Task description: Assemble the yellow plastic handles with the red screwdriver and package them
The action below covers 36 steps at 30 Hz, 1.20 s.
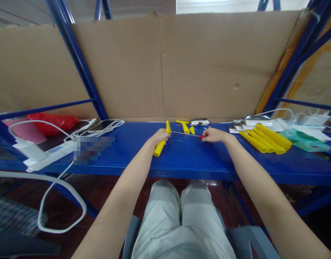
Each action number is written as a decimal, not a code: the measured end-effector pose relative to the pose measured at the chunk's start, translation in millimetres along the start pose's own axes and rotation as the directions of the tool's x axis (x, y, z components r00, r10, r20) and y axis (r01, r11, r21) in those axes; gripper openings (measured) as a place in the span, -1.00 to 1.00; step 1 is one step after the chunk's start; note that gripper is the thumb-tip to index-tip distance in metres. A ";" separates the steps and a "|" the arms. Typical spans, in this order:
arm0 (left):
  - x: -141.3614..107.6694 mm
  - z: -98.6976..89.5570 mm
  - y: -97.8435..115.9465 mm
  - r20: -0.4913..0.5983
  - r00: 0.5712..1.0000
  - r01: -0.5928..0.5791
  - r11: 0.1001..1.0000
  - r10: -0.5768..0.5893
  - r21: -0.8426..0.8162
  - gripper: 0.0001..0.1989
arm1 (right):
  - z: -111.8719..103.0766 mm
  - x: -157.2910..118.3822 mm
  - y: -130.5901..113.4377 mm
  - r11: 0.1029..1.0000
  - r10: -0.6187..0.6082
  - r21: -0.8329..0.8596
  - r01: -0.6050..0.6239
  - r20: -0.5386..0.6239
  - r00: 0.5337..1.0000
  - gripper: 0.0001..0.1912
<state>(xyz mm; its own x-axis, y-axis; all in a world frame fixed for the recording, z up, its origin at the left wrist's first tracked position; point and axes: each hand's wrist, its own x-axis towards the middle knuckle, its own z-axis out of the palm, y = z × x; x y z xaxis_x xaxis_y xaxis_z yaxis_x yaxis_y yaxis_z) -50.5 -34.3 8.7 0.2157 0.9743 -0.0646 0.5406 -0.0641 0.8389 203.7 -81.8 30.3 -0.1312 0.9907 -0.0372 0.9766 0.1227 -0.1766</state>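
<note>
My left hand (161,136) is closed around a yellow plastic piece (159,149) with a tube-like lower end and a narrower top. My right hand (212,135) grips the red handle of a screwdriver (187,134), whose thin metal shaft points left and reaches the yellow piece by my left fingers. Behind the shaft lie a yellow T-shaped part (185,127) and a small yellow piece (192,130). A small white and black box (200,122) rests near the cardboard.
Several yellow tubes (265,140) lie at the right beside a green plastic bag (305,141) and white packets. At the left are a white power strip (50,155), cables and a red bag (53,123). Cardboard (208,68) stands behind the blue tabletop (192,158).
</note>
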 end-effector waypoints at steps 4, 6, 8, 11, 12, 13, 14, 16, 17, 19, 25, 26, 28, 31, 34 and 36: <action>0.6 0.5 -0.5 -0.004 1.000 -0.001 1.000 0.001 0.007 -0.88 | 4.0 3.0 2.9 1.000 0.013 -0.005 -0.013 -0.045 0.999 -0.94; 0.3 0.2 -0.2 0.000 1.000 -0.003 1.000 0.003 0.006 -0.88 | 6.5 4.2 3.8 0.998 0.046 0.055 -0.044 -0.021 0.999 -0.92; -0.1 -0.1 0.3 0.004 1.000 -0.006 1.000 0.006 0.009 -0.89 | 7.4 3.9 3.9 0.992 0.065 0.105 -0.064 -0.006 0.998 -0.89; -0.4 -0.3 0.8 0.009 1.000 -0.004 1.000 0.004 0.018 -0.89 | 4.8 1.1 3.0 0.991 0.017 0.134 -0.014 -0.022 1.000 -0.91; -0.3 -0.1 0.7 0.008 1.000 -0.003 1.000 0.003 0.019 -0.89 | 3.5 0.1 2.6 0.991 -0.007 0.134 0.009 -0.021 1.000 -0.93; -0.1 0.1 0.6 0.005 1.000 -0.002 1.000 0.002 0.018 -0.89 | 2.3 -0.6 2.3 0.991 -0.025 0.128 0.028 -0.018 1.000 -0.94; 0.2 0.4 0.3 0.003 1.000 -0.003 1.000 0.003 0.016 -0.89 | 1.5 -0.9 2.1 0.993 -0.034 0.113 0.036 -0.016 0.999 -0.93; 1.0 1.0 -0.3 0.002 1.000 -0.010 1.000 0.010 0.011 -0.89 | 1.4 0.1 2.3 0.997 -0.035 0.060 0.037 -0.033 0.999 -0.92; 1.3 1.3 -0.6 0.004 1.000 -0.014 1.000 0.014 0.010 -0.88 | 2.2 1.2 2.6 0.999 -0.033 0.031 0.035 -0.053 0.998 -0.92; 1.8 1.6 -1.0 0.008 1.000 -0.019 1.000 0.019 0.009 -0.89 | 4.6 3.7 3.4 1.000 -0.014 0.008 0.014 -0.079 0.997 -0.92; -0.1 1.4 0.0 0.011 1.000 -0.019 1.000 0.019 0.010 -0.88 | 6.7 2.9 2.1 0.991 0.033 0.129 -0.029 -0.030 0.999 -0.91; -0.7 1.3 0.4 0.012 1.000 -0.017 1.000 0.017 0.010 -0.88 | 5.9 1.9 1.5 0.991 0.018 0.135 -0.015 -0.022 1.000 -0.94; -2.0 1.3 1.3 0.011 1.000 -0.013 1.000 0.013 0.012 -0.89 | 4.6 1.0 0.8 0.992 -0.002 0.125 0.002 -0.004 1.000 -0.94; -3.7 1.4 2.6 0.008 1.000 -0.010 1.000 0.010 0.022 -0.89 | 5.4 4.0 2.2 0.999 -0.012 0.039 0.015 -0.068 0.998 -0.97; -4.5 1.6 3.2 0.003 1.000 -0.009 1.000 0.009 0.024 -0.89 | 9.3 9.8 4.8 0.998 -0.022 -0.057 0.012 -0.168 0.986 -0.91; -4.4 1.6 2.9 0.002 1.000 -0.012 1.000 0.012 0.019 -0.88 | 11.5 12.2 5.8 0.997 -0.006 -0.083 -0.010 -0.184 0.983 -0.86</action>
<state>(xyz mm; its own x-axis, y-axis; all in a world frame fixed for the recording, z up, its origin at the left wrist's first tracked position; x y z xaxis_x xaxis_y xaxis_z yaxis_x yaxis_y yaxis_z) -48.6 -39.1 10.5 0.2237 0.9731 -0.0555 0.5535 -0.0799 0.8290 205.9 -69.6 17.5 -0.1032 0.9839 0.1458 0.9886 0.1177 -0.0944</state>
